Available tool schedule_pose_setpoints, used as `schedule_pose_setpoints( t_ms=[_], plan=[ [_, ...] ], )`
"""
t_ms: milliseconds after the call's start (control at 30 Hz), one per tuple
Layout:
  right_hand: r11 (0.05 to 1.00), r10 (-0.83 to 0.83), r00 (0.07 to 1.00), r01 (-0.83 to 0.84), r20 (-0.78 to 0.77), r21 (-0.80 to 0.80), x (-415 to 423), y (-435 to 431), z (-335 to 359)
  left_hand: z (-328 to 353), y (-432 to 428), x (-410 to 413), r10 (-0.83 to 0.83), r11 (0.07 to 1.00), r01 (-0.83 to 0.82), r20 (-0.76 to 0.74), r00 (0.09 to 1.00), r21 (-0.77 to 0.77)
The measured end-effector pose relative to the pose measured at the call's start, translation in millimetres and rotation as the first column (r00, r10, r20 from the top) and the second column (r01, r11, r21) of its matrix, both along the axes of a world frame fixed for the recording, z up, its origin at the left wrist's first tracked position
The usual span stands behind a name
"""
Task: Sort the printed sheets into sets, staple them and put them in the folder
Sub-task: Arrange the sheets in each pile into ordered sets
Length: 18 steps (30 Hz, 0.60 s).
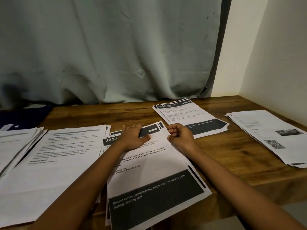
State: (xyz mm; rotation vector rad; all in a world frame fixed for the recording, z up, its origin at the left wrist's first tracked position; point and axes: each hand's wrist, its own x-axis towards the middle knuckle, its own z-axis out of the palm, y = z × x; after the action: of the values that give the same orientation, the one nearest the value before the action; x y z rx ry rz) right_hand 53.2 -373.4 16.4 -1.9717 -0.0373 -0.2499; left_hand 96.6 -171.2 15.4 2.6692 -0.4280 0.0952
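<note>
Bare forearms [93, 170], uncovered along their whole visible length, lead to the left hand [133, 137] and right hand [181, 136].

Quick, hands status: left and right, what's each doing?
Left hand: open, pressing flat on the 2437 stack.
Right hand: fingers curled at that stack's edge; grip cannot be told.
</note>
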Motion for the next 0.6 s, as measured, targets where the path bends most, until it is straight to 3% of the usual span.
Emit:
schedule_pose_setpoints(
  t_ms=[133,267,600],
  plan=[
    [0.998,0.015,1.000,-0.014,-0.017,0.056,1,0,2,-3,-11,-13,0.072,0.993,-0.065,0.063,0.995,-0.096],
    [0.991,0.085,0.996,-0.084,-0.003,0.103,-2,2,4,-1,-13,-19,0.107,0.968,-0.102,0.011,0.994,-0.231],
    [0.974,0.223,0.971,-0.218,0.082,-0.066,-8,-2,5,-4,-4,-13,0.096,0.756,-0.103,-0.046,0.994,-0.646]
  ],
)
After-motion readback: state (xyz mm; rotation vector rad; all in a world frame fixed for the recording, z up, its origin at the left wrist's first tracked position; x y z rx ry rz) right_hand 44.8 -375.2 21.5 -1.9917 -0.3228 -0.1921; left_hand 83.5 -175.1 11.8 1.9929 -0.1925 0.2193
